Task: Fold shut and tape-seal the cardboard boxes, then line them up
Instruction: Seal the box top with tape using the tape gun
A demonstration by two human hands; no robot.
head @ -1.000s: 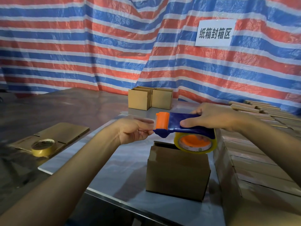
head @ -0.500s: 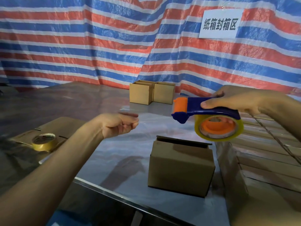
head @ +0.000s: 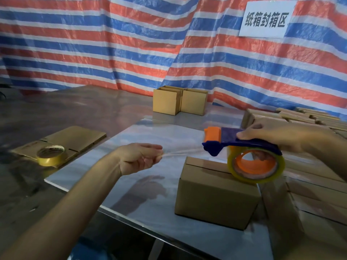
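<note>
Behind the table (head: pixel 150 184) hangs a tarp (head: pixel 93 53) with red, blue and white stripes, and a white sign (head: pixel 266 19) is fixed on it. On the shiny table top stands one cardboard box (head: pixel 216 194), near the front edge, with its top flaps folded down and a dark gap along them.

Our right hand (head: pixel 272 136) grips the blue and orange tape dispenser (head: pixel 231 136) from above, and its yellowish tape roll (head: pixel 256 166) hangs over the right back corner of the box; we cannot tell if the roll touches the cardboard. Our left hand (head: pixel 138 158) is to the left of the box and higher than its top, apart from it. Its fingertips pinch the end of a clear strip of tape (head: pixel 182 152), which is stretched from the dispenser to this hand.

Two more boxes (head: pixel 180 102) stand together at the far side of the table. On the left lies flat cardboard (head: pixel 75 137) with a spare tape roll (head: pixel 50 154) on it. On the right we see a stack of flattened boxes (head: pixel 309 184).
</note>
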